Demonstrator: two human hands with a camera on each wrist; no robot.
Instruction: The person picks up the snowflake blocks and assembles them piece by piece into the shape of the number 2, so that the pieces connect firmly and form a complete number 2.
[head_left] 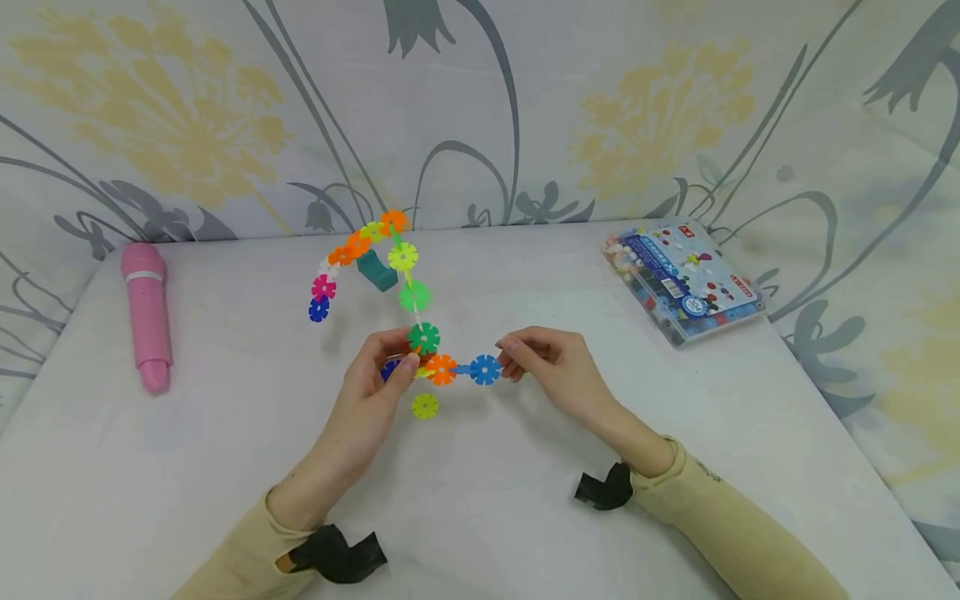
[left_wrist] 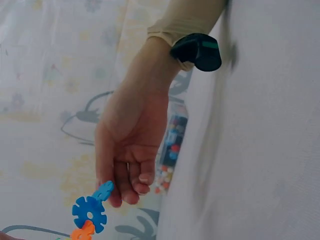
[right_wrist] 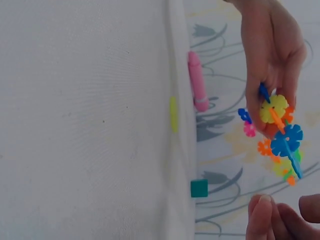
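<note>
A bent chain of colourful slotted snowflake discs (head_left: 414,296) is held up over the table. My left hand (head_left: 378,379) pinches it between thumb and fingers near its lower corner, below a green disc (head_left: 424,338). From that grip, an orange disc (head_left: 442,369) and a blue disc (head_left: 485,369) run to the right, with a light blue disc (left_wrist: 104,191) at the end. My right hand (head_left: 558,367) is by this end, fingers bent; the right wrist view shows a gap between its fingertips (right_wrist: 262,205) and the light blue disc. Below the chain lies a loose yellow disc (head_left: 425,406).
At the left of the white table (head_left: 247,467) lies a pink microphone-shaped object (head_left: 147,317). A teal block (head_left: 377,272) sits behind the chain. A clear box of coloured pieces (head_left: 684,279) stands at the back right, before the flower-patterned backdrop (head_left: 480,108).
</note>
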